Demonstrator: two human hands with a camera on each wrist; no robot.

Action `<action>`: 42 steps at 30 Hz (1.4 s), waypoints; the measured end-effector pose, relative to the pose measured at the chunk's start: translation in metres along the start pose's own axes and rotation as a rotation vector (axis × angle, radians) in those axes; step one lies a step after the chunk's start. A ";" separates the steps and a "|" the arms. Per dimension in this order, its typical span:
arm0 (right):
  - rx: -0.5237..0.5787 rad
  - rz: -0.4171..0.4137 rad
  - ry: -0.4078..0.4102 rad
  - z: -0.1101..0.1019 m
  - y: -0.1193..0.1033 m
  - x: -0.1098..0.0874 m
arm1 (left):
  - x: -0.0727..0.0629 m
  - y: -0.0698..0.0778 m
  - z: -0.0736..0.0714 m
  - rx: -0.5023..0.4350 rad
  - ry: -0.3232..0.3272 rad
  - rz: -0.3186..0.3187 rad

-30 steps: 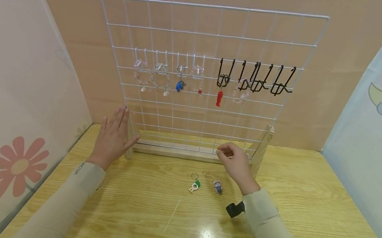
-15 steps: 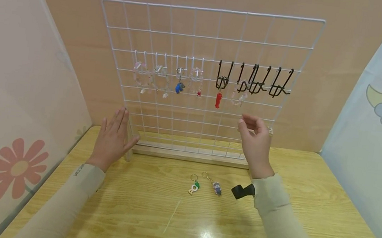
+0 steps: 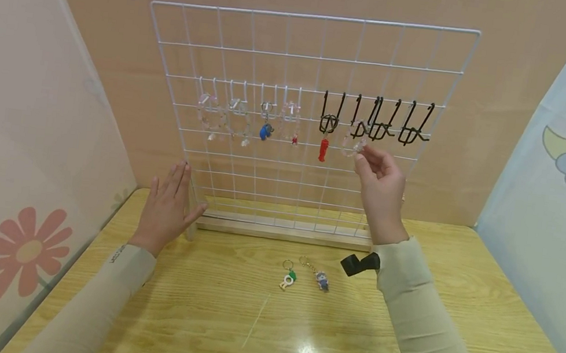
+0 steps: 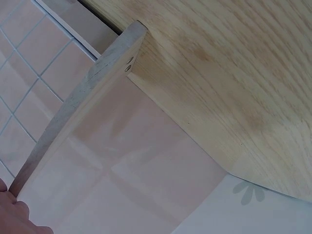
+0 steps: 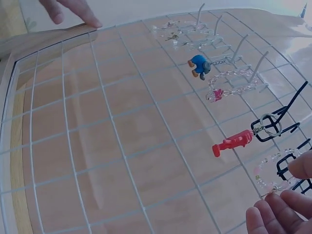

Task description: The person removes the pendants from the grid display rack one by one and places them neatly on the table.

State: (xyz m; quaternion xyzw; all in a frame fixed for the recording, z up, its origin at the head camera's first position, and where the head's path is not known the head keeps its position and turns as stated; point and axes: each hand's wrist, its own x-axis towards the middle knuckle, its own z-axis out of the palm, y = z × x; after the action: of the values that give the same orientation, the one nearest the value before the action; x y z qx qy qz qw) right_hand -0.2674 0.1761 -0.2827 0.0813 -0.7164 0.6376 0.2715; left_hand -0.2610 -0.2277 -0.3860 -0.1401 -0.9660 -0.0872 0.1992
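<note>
My right hand (image 3: 381,182) is at a clear and pink bead bracelet (image 3: 350,146) hanging on a black hook. In the right wrist view, the thumb (image 5: 301,166) and fingertips (image 5: 275,207) lie close about the lower beads of the bracelet (image 5: 265,168), with a gap between them. My left hand (image 3: 166,210) rests with straight fingers on the rack's left wooden post (image 4: 78,105). Left of the bracelet, a red figure keychain (image 3: 323,150) hangs from another black hook. A blue figure keychain (image 3: 266,131) and several bead bracelets hang from white hooks.
The white wire grid (image 3: 296,57) stands upright in a wooden base (image 3: 282,233). Two keychains lie on the table before it: a green and white one (image 3: 288,279) and a grey figure (image 3: 322,280). More black hooks (image 3: 413,134) hang at the right. Patterned cloths flank the table.
My right hand has risen from near the rack's base to the bead bracelet on the black hook. The left hand stays on the post. The keychains on the table have not moved.
</note>
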 end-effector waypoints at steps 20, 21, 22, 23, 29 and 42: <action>0.342 0.156 -0.005 0.008 -0.022 0.010 | -0.001 0.000 -0.002 -0.002 -0.036 -0.014; 0.355 0.159 -0.005 0.008 -0.024 0.009 | -0.001 0.000 -0.002 -0.001 -0.037 -0.016; 0.368 0.159 -0.007 0.008 -0.025 0.008 | -0.001 -0.001 -0.002 0.002 -0.036 -0.015; 0.383 0.157 -0.008 0.008 -0.026 0.007 | -0.001 -0.001 -0.002 0.005 -0.034 -0.015; 0.472 0.124 -0.012 0.007 -0.033 0.002 | -0.001 -0.001 -0.001 -0.002 -0.036 -0.011; 0.542 0.060 -0.055 0.007 -0.045 -0.008 | -0.001 -0.001 0.001 0.000 -0.016 -0.002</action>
State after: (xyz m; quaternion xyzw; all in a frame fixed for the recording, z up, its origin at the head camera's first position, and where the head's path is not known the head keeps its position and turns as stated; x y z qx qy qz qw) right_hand -0.2416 0.1599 -0.2477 0.1472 -0.5286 0.8114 0.2014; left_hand -0.2611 -0.2289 -0.3871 -0.1400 -0.9676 -0.0864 0.1915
